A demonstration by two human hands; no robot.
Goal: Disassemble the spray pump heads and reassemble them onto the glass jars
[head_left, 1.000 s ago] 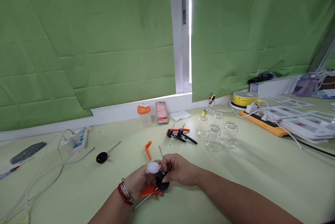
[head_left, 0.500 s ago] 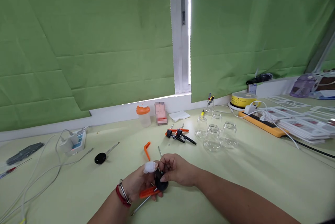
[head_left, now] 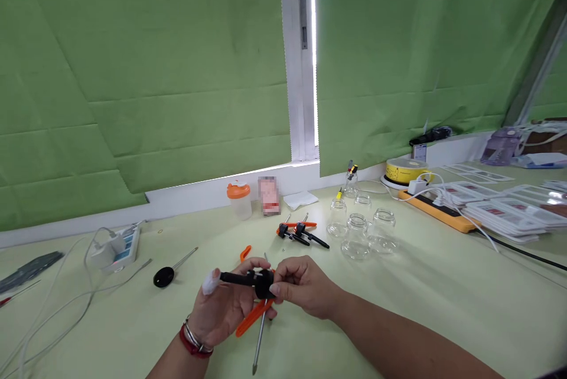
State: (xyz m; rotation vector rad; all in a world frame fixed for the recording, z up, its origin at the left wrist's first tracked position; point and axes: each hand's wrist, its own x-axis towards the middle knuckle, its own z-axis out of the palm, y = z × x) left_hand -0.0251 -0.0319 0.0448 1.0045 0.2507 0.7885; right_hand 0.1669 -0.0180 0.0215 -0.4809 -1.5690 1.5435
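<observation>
Both hands are on a crank-like piece with a black round body (head_left: 264, 286), a black arm (head_left: 237, 278), an orange bar (head_left: 253, 319) and a metal rod (head_left: 259, 345). My left hand (head_left: 233, 308), its thumb wrapped in white, supports it from behind with the fingers curled around the rod and orange bar. The thumb tip is by the end of the black arm. My right hand (head_left: 305, 284) pinches the right edge of the black body between thumb and fingers. An orange bent lever (head_left: 245, 253) lies just behind my left hand.
Two similar black-and-orange pieces (head_left: 300, 231) lie farther back. Several glass jars (head_left: 355, 237) stand to their right. A black disc with a rod (head_left: 164, 277), cables and a white power strip (head_left: 126, 249) are at left. An orange-lidded cup (head_left: 239, 202) stands by the wall.
The black piece has been turned, so its arm points left and the rod points down toward me. My left thumb and palm have opened away from it. The view has shifted slightly.
</observation>
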